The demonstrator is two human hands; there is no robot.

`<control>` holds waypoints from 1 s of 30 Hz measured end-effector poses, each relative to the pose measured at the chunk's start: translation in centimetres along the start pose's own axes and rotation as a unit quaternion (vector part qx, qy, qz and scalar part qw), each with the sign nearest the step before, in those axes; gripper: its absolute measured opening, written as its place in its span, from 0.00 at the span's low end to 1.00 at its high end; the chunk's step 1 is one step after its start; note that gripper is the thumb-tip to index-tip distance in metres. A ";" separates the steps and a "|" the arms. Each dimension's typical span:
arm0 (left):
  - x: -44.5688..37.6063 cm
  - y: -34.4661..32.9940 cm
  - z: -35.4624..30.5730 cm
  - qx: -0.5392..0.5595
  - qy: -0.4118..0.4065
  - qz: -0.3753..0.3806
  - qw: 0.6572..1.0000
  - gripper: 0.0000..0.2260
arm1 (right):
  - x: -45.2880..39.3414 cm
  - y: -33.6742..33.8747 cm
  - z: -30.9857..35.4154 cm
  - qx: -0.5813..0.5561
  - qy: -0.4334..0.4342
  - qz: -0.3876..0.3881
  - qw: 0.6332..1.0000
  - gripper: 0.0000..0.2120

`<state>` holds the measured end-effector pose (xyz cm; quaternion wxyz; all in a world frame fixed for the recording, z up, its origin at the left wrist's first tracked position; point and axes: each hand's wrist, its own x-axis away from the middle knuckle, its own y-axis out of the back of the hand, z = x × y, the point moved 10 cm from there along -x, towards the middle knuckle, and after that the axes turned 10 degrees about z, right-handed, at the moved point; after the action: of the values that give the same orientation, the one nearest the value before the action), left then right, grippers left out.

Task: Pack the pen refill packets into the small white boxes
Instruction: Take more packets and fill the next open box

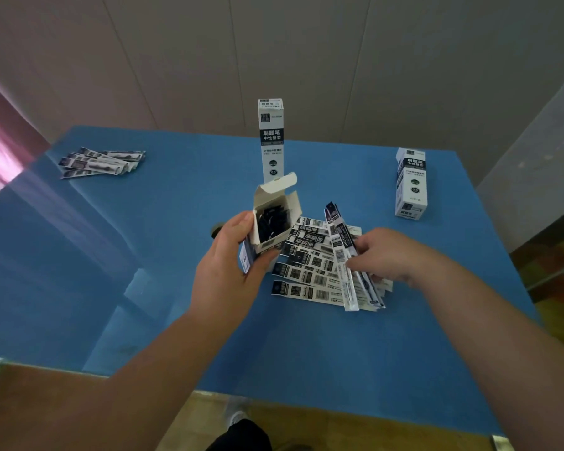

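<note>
1. My left hand (232, 258) grips the open box (272, 222), thumb on its near wall and fingers curled beneath. The mouth tilts up and toward me, flaps standing, with dark packet ends already showing inside.
2. My right hand (385, 255) pinches a few refill packets (341, 252), raised off the loose pile (310, 271) that is fanned on the blue table (144, 239).
3. The relation that counts: the box mouth lies to the left of the pinched packets and a little farther from me. Their long axis runs near to far, with the upper ends leaning toward the box and just beside its right wall.
4. Judgement: the right hand is the feeder. The packets need tipping end-on to line up with the box's own length.
5. A closed box (271, 138) stands upright behind, and another box (411, 183) stands at the far right.
6. A small second batch (101, 161) lies far left, well apart from both hands.
</note>
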<state>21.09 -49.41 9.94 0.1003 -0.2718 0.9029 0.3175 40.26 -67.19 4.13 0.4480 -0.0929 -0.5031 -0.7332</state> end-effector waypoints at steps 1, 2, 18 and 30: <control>0.0 0.0 0.1 0.001 0.003 -0.001 1.000 0.23 | -0.1 0.0 -0.2 -0.018 0.000 0.001 1.000 0.07; 0.0 0.0 0.3 0.003 0.008 -0.003 1.000 0.24 | -0.1 0.0 -0.3 -0.040 0.000 0.000 0.999 0.08; 0.0 -0.2 0.4 0.000 0.002 -0.007 1.000 0.28 | 8.8 5.0 7.0 -0.419 0.276 -0.088 0.861 0.09; -0.2 0.1 0.3 -0.018 0.022 -0.026 0.999 0.25 | 13.6 6.8 14.7 -0.156 0.438 -0.254 0.848 0.06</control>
<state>21.14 -49.06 9.82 0.0835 -0.3035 0.8919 0.3248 32.88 -63.43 23.58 0.3996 0.2999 -0.1399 -0.8549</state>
